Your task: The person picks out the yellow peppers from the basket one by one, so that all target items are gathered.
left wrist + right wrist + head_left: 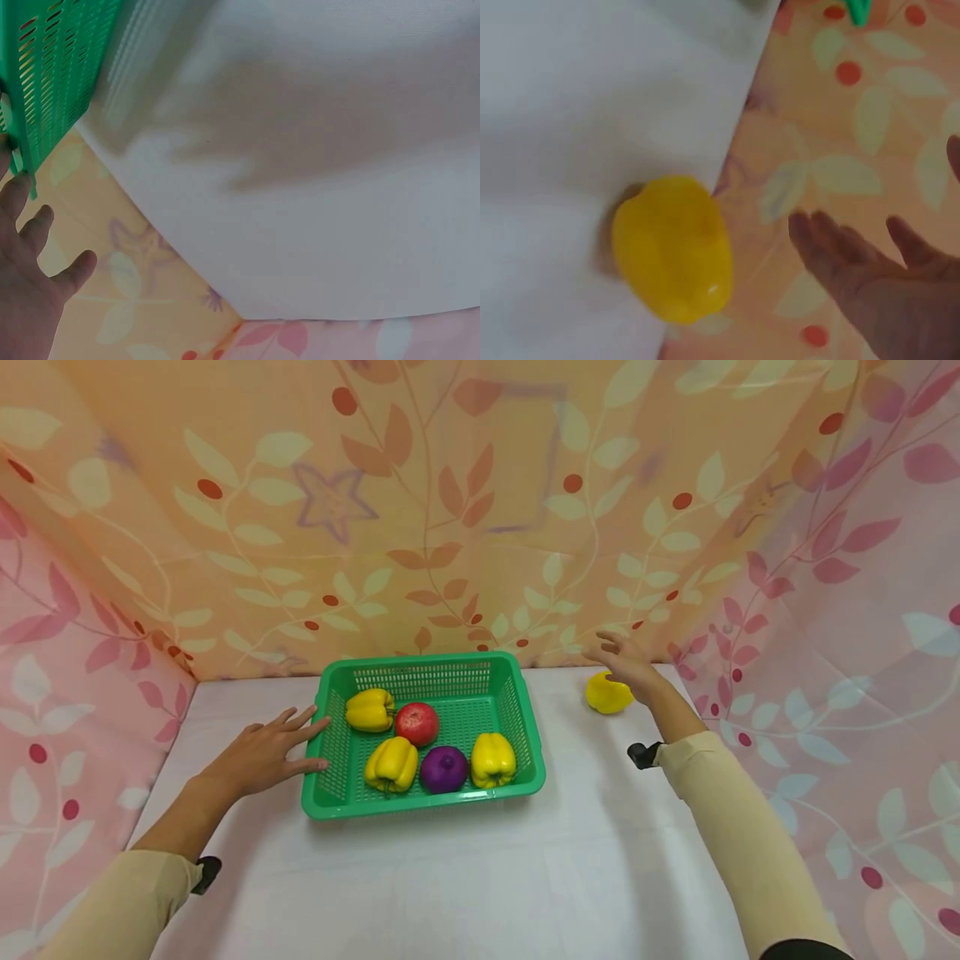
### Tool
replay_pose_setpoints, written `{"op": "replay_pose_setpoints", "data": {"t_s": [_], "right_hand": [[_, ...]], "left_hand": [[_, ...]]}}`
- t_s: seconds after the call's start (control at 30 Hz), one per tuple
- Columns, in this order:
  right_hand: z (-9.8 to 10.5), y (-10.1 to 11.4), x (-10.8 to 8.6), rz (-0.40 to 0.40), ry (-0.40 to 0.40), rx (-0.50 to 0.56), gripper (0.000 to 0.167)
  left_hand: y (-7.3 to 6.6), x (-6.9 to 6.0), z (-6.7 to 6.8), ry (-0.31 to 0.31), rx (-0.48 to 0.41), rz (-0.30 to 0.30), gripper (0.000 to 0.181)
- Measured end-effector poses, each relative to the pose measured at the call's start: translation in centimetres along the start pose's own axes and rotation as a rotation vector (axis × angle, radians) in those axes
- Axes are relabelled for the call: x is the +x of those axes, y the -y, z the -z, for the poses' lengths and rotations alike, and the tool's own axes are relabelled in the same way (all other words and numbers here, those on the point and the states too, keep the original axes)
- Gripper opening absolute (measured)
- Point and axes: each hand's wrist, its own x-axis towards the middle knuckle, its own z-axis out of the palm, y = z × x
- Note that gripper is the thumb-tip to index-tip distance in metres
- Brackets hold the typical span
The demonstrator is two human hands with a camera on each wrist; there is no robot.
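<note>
A green basket holds several yellow peppers, a red round fruit and a purple round vegetable. My left hand, fingers spread, lies at the basket's left rim; in the left wrist view the hand is beside the green basket wall. Behind and right of the basket, my right hand is raised with relaxed fingers near a lone yellow pepper. The right wrist view shows that pepper apart from the hand, which holds nothing.
A white-covered table lies under everything. Patterned orange cloth stands along the back, with pink patterned cloth at the left and more pink cloth at the right.
</note>
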Motion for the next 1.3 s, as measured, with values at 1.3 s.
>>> {"op": "replay_pose_setpoints", "data": {"t_s": [1.3], "right_hand": [[-13.1, 6.8, -2.4, -0.24, 0.712, -0.22, 0.086]], "left_hand": [[-0.1, -0.2, 0.2, -0.01, -0.009, -0.011, 0.08]]}}
